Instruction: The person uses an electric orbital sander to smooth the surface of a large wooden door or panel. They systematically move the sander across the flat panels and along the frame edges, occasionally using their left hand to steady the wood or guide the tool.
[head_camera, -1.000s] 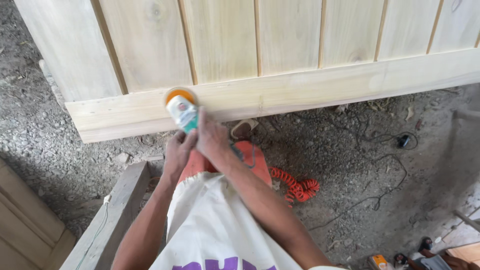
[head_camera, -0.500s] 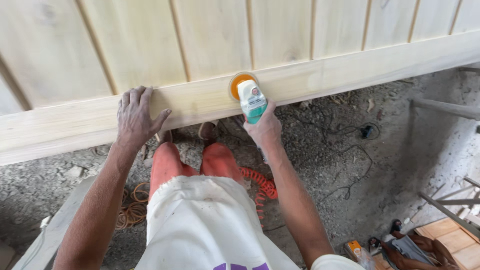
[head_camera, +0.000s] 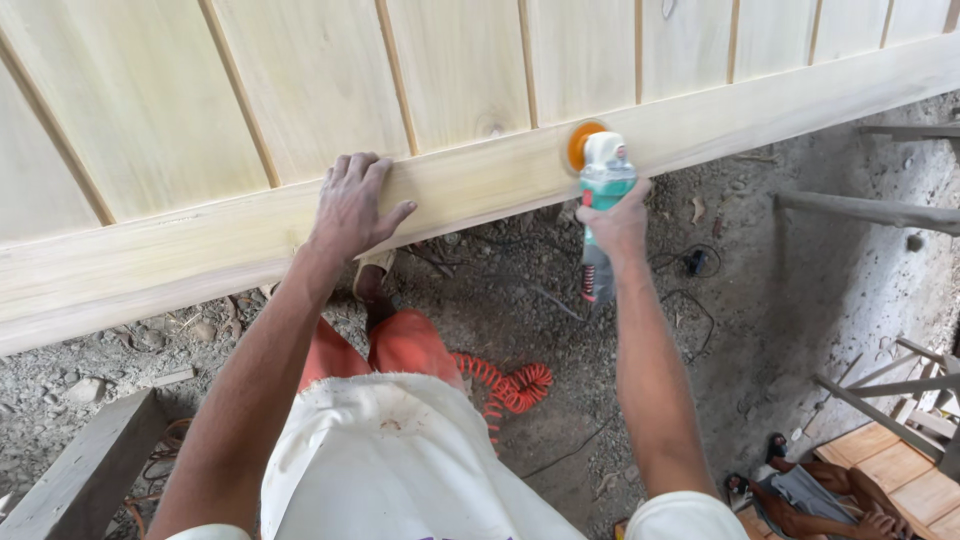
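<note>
Angle grinder (head_camera: 603, 185) w/ teal-and-white body sits at the lower edge of the big pale wooden panel (head_camera: 300, 110), its orange sanding disc (head_camera: 582, 146) flat against the bottom rail (head_camera: 200, 245), roughly mid-frame & right of centre. Right hand (head_camera: 615, 222) is wrapped round the grinder's body from below, fingers curled tight on it, arm coming straight up from the lower right. Dark rear end of the tool w/ its cord boot pokes out under the wrist, hanging over the ground.

Left hand (head_camera: 352, 205) lies palm-down on the same rail, well apart from the grinder on the left; fingers spread & resting up over the rail's top edge, thumb splayed out to the right along the face. It holds nothing, just bears on the wood.

Panel is made of vertical boards w/ darker grooves between, tilted across the frame so the rail runs from lower left up to upper right.

Below the rail: gravelly dirt ground (head_camera: 760, 290), the person's orange shorts (head_camera: 400, 345) & white shirt (head_camera: 400, 460), a foot in a sandal just under the rail. Coiled orange hose (head_camera: 510, 385) lies on the dirt beside the legs, thin black cable (head_camera: 690, 295) loops further right. Grey timber beam (head_camera: 85, 470) at lower left, wooden planks & scrap pieces (head_camera: 895, 480) at lower right
</note>
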